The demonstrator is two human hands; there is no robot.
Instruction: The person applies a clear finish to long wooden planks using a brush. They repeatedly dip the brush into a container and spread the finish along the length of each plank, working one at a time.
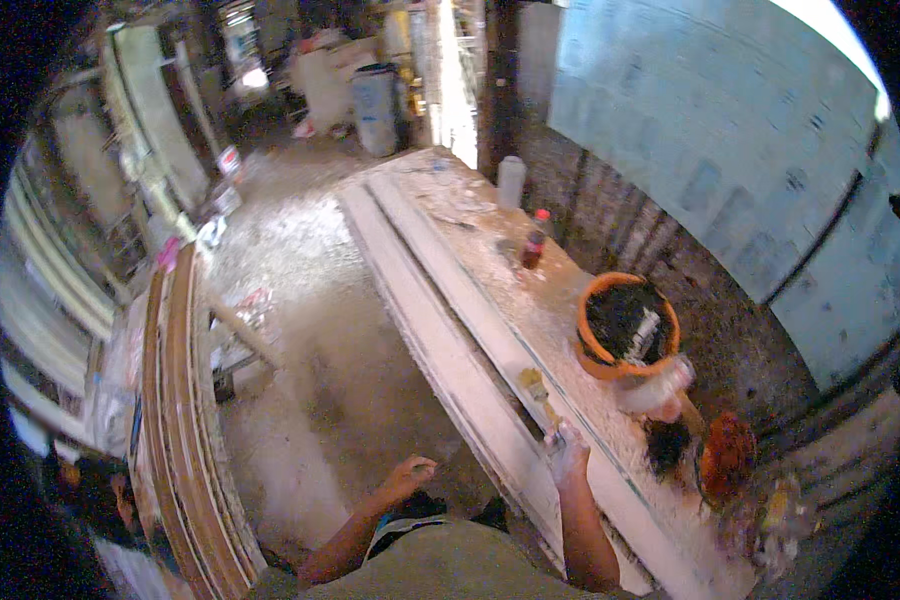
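My right hand (pixel 568 452), dusted white, is closed around the handle of a paintbrush (pixel 533 383). Its pale yellowish bristles point away from me, over two long white-coated boards (pixel 440 330) that lie side by side with a dark gap between them. Left of the boards, my left hand (pixel 408 480) hangs in front of my body with loosely bent fingers and nothing visible in it. To the right of the brush stands an orange bucket (pixel 586 350) with dark contents and a pale, blurred object inside.
The boards lie on a dusty workbench (pixel 560 285), which also bears a red-capped bottle (pixel 534 245) and a white container (pixel 511 182). Brown boards (pixel 175 400) are stacked at left. A blue bin (pixel 375 110) stands far back. A light-blue panel (pixel 710 150) lines the right side.
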